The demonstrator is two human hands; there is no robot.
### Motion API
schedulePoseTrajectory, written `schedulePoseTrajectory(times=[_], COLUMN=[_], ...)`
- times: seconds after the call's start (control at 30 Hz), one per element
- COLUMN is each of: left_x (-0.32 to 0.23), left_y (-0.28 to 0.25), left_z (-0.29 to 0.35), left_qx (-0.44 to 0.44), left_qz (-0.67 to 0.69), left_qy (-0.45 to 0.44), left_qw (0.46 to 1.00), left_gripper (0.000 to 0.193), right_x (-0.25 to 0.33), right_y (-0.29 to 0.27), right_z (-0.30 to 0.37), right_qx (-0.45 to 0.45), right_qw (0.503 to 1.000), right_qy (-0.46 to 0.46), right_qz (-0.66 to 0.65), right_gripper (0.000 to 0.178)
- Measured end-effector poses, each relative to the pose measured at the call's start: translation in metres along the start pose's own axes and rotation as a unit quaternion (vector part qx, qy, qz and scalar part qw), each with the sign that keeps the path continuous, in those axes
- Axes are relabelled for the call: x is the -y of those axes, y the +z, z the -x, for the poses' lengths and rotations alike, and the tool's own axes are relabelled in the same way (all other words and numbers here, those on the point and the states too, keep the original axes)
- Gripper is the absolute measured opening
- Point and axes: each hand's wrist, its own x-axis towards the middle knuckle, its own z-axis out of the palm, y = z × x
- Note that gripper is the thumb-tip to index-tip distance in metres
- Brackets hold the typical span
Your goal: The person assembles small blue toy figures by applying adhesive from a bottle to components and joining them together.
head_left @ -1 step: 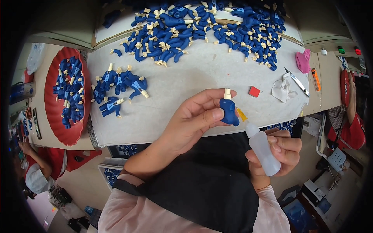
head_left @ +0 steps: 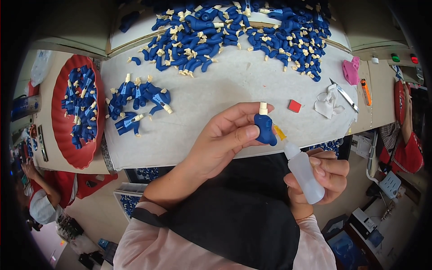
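Observation:
Between the thumb and fingers of my left hand (head_left: 229,135) is a blue doll body (head_left: 264,128) with a cream neck pointing up, held over the table's near edge. My right hand (head_left: 321,175) wraps round a translucent white squeeze bottle (head_left: 307,177), tilted up to the left. Its yellow nozzle tip (head_left: 280,132) is at the right side of the doll body; whether it touches cannot be made out. Several figures (head_left: 137,94) with light-blue fronts lie on the white table cover (head_left: 211,96) to the left.
Blue doll arms with cream hands (head_left: 189,49) are heaped at the back. A red scalloped basin (head_left: 58,112) holds more figures at left. On the right lie a red block (head_left: 294,105), a white rag (head_left: 328,103), metal tweezers (head_left: 345,96), an orange cutter (head_left: 366,92) and pink cloth (head_left: 351,71).

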Motion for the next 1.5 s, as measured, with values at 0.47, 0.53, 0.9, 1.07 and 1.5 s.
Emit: schedulePoseTrajectory(times=[0.47,0.53,0.9,1.07,1.5], left_x=[0.0025,0.0027,0.0034,0.0022,0.0058], left_y=[-0.0021,-0.0024,-0.0027,-0.0021,-0.0040], left_z=[-0.0013,-0.0015,-0.0035,-0.0035,-0.0036], left_qx=[-0.023,-0.017,-0.020,0.002,0.015], left_qz=[-0.016,-0.019,-0.005,0.009,0.004], left_qy=[0.037,0.042,0.034,0.005,-0.047], left_qw=[0.999,0.999,0.999,1.000,0.999], left_gripper=[0.036,0.036,0.037,0.037,0.038], right_x=[0.0007,0.0008,0.0033,0.0037,-0.0004], right_y=[-0.0007,-0.0004,-0.0037,-0.0016,-0.0023], right_z=[-0.0005,0.0000,-0.0078,-0.0069,-0.0049], right_qx=[0.030,0.028,0.076,0.046,0.036], right_qw=[1.000,1.000,0.996,0.998,0.998], right_qy=[0.001,0.003,0.023,0.047,0.037], right_qz=[-0.008,-0.013,-0.030,-0.021,-0.028], right_gripper=[0.043,0.043,0.043,0.045,0.045])
